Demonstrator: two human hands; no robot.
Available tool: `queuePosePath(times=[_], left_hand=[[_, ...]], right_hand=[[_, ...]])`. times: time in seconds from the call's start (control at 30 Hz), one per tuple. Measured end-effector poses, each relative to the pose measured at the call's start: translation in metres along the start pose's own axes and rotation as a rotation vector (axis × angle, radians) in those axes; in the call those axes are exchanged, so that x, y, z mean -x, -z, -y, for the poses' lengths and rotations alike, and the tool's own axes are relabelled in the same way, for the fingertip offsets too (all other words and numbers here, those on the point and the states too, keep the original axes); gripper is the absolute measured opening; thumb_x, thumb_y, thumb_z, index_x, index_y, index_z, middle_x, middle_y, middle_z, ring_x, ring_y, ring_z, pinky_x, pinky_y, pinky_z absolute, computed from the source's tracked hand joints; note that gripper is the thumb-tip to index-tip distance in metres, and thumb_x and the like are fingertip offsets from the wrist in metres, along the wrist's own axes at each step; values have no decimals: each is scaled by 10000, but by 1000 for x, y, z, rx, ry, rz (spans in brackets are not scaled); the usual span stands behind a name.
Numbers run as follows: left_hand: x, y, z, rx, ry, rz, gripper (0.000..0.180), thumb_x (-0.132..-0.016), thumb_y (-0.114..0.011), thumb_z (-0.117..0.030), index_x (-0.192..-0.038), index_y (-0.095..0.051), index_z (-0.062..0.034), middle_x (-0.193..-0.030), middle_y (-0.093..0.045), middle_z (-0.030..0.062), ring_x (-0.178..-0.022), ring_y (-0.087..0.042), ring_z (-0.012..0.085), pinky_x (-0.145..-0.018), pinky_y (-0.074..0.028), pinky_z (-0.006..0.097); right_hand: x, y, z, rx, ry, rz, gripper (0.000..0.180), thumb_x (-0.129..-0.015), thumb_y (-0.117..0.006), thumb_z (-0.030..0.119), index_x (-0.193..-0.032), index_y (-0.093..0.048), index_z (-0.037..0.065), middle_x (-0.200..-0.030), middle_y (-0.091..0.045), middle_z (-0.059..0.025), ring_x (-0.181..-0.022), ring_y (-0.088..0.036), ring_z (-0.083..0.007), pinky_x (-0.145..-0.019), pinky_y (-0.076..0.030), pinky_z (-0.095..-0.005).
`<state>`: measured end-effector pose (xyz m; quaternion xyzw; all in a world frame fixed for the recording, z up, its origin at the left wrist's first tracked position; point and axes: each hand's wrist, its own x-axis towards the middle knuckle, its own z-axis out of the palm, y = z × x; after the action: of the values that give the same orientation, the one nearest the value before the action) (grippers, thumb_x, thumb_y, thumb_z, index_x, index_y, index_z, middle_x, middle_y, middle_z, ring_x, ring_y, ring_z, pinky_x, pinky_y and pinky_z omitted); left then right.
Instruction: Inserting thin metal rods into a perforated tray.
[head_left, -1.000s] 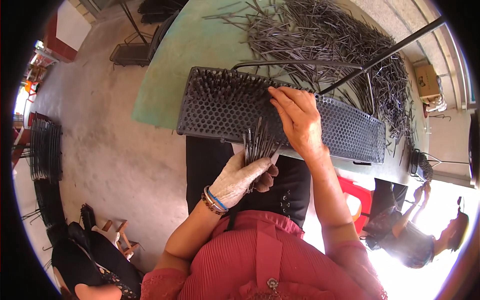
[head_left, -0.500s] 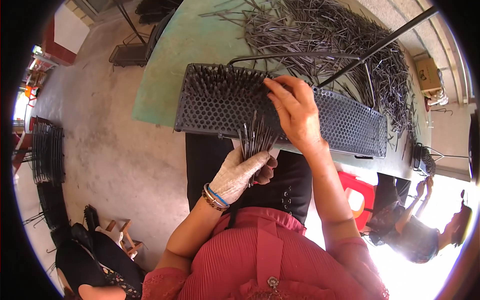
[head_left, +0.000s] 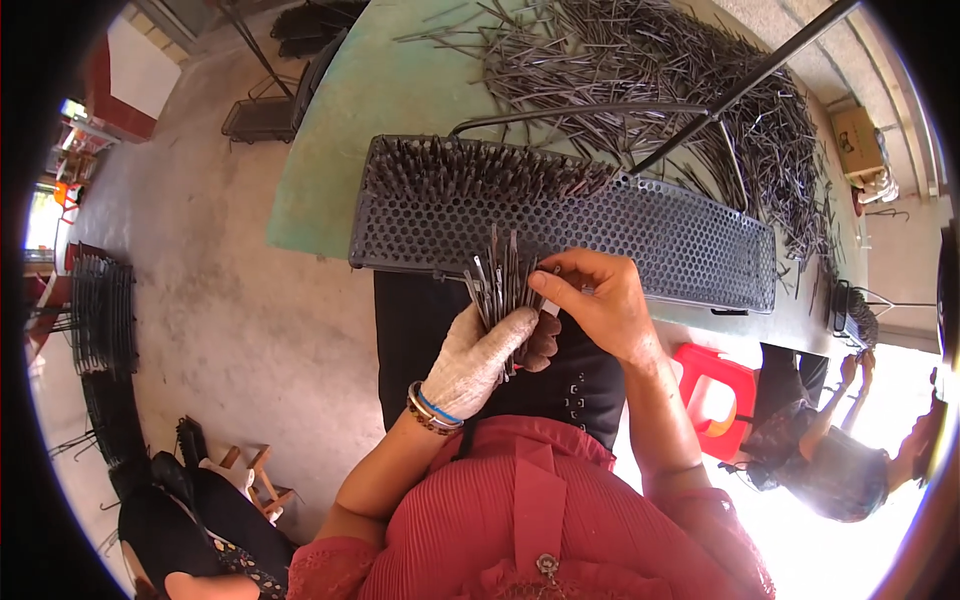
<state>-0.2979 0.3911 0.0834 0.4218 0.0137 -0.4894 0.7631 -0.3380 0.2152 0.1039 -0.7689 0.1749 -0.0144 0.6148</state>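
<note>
My gloved left hand (head_left: pixel 480 350) is closed around a bundle of thin dark strips (head_left: pixel 495 285), which fan upward out of the fist. Bare, my right hand (head_left: pixel 605 298) is at the bundle's right side, thumb and fingers pinched on a strip there. Just beyond both hands lies a long black plate full of round holes (head_left: pixel 690 245). Dark strips stand upright in rows (head_left: pixel 470 170) along its far left part; holes nearer me and to the right are bare. A bent metal frame and black pole (head_left: pixel 770 65) rise from the plate.
A large heap of loose dark strips (head_left: pixel 650 70) covers the far side of the green table (head_left: pixel 330 170). A red plastic stool (head_left: pixel 735 385) stands at right, near another person (head_left: pixel 825 450). Someone else sits at lower left (head_left: pixel 200 510). Black racks (head_left: pixel 100 315) stand at left.
My right hand has come back from the plate's standing strips, down to the bundle in my left hand. The left hand stays nearly in place.
</note>
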Motion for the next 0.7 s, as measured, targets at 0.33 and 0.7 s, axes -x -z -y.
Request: queuePosePath(times=[0.33, 0.7], left_hand=[[0, -3, 5, 15, -97, -148, 273, -981, -577, -180, -1172, -566, 14, -993, -678, 115, -833, -684, 183, -752, -572, 302], [-9, -4, 6, 110, 27, -85, 256, -974, -579, -166, -1176, -553, -11, -996, -677, 115, -840, -679, 191, -739, -580, 330]], right_hand=[[5, 6, 0, -240, -2, -138, 190, -926, -666, 127, -1015, -701, -38, -840, -697, -39, -753, -627, -89, -661, -494, -220], [-56, 25, 3, -58, 410, -449, 181, -905, -692, 102, -1043, -700, -15, -896, -715, -38, -813, -615, -68, -757, -500, -229]])
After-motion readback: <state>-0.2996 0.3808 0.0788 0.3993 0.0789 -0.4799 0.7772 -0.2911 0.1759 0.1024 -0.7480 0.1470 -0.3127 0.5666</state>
